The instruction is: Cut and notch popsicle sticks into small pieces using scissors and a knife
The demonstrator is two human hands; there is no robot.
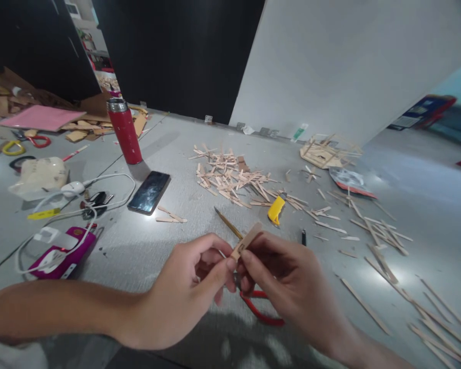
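Observation:
Between both hands, over the table's near side, is a short flat wooden stick piece (249, 239) with a small dark rectangular mark near its lower end. My left hand (195, 287) pinches that lower end between thumb and fingers. My right hand (284, 277) grips the piece along its side, thumb lying on its face. Just beyond the fingers lies a slim, brass-coloured pointed tool (229, 223). Red tool handles (259, 313), perhaps of pliers, show beneath my hands; their head is hidden. A yellow cutter (276, 210) rests past my right hand.
Cut wooden sticks lie in a pile (230, 177); longer strips (369, 307) spread to the right. A wooden frame (320, 154) stands at the back. Leftward are a phone (149, 192), a red bottle (125, 133), a purple power strip (71, 256) with white cables and scissors (13, 148).

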